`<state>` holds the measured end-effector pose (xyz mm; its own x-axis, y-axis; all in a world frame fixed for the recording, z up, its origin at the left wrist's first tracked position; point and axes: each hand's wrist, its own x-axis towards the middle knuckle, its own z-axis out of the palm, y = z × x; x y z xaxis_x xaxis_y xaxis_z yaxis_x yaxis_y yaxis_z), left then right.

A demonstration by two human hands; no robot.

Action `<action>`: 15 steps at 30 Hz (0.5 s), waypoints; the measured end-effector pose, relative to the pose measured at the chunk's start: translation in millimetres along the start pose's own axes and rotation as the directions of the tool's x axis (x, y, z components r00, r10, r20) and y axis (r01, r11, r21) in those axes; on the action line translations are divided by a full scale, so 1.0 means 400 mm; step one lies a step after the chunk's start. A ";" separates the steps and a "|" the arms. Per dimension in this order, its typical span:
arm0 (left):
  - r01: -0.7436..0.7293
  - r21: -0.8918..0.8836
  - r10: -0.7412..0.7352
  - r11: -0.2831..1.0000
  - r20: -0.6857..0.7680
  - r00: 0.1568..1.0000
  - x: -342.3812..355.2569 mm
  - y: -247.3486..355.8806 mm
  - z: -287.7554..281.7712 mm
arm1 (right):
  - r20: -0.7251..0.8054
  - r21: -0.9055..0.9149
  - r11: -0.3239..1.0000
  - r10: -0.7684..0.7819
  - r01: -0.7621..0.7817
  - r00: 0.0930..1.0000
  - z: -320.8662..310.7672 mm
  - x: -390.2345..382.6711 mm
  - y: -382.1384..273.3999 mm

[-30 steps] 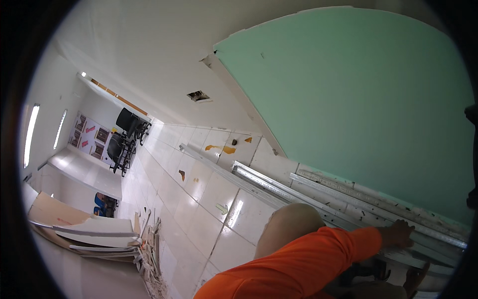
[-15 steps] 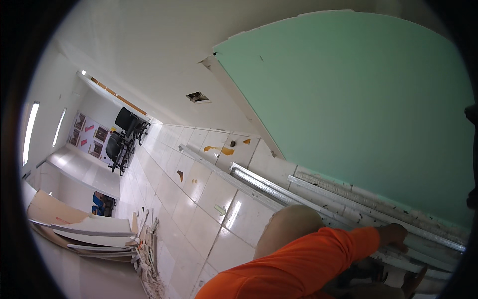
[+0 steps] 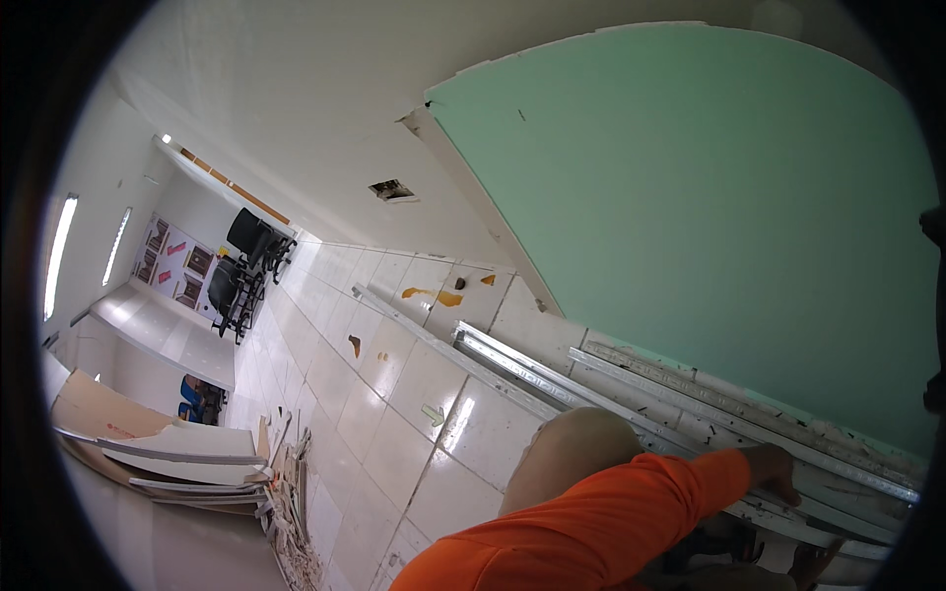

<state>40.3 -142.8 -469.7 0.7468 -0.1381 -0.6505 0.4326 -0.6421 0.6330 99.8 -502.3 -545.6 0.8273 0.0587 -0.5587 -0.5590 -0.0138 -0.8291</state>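
My left hand (image 3: 776,475), at the end of an orange sleeve, reaches over the metal channels at the lower right. Its fingers bend downward and together beside a pale metal strip (image 3: 833,512); whatever they hold is hidden. Low in the same corner, my right hand (image 3: 814,563) is dark and only partly visible, close to the strip's lower side. Long silvery channels (image 3: 680,389) lie on the tiled floor along the foot of a large green board (image 3: 690,197). My bent knee (image 3: 576,455) is beside the sleeve.
More metal channels (image 3: 512,360) run across the white tiles. Broken board pieces (image 3: 187,448) and a heap of debris (image 3: 296,502) sit at the lower left. Black office chairs (image 3: 236,286) stand farther off. The white wall (image 3: 325,128) has a square hole (image 3: 392,190).
Both hands have shifted only slightly, staying by the metal strips. The right hand sits a little lower. The channels look unmoved.
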 end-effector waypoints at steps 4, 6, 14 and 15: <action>0.079 0.014 -0.079 0.997 0.066 0.995 -0.019 0.010 -0.024 | -0.046 0.158 0.987 0.014 -0.007 0.999 0.030 -0.040 -0.029; 0.106 0.031 -0.109 0.994 0.100 0.989 -0.029 0.017 -0.035 | -0.062 0.233 0.972 0.031 -0.016 0.998 0.055 -0.063 -0.043; 0.144 0.014 -0.145 0.989 0.151 0.978 -0.050 0.018 -0.055 | -0.131 0.407 0.907 0.174 -0.107 0.976 -0.054 0.065 0.077; 0.142 0.012 -0.142 0.990 0.153 0.978 -0.046 0.016 -0.055 | -0.159 0.414 0.904 0.186 -0.106 0.970 -0.095 0.109 0.117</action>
<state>40.5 -127.9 -444.3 0.5916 -0.1588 -0.7904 0.5284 -0.6641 0.5290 111.9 -538.2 -609.6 0.7070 -0.1048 -0.6994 -0.6162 0.3942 -0.6819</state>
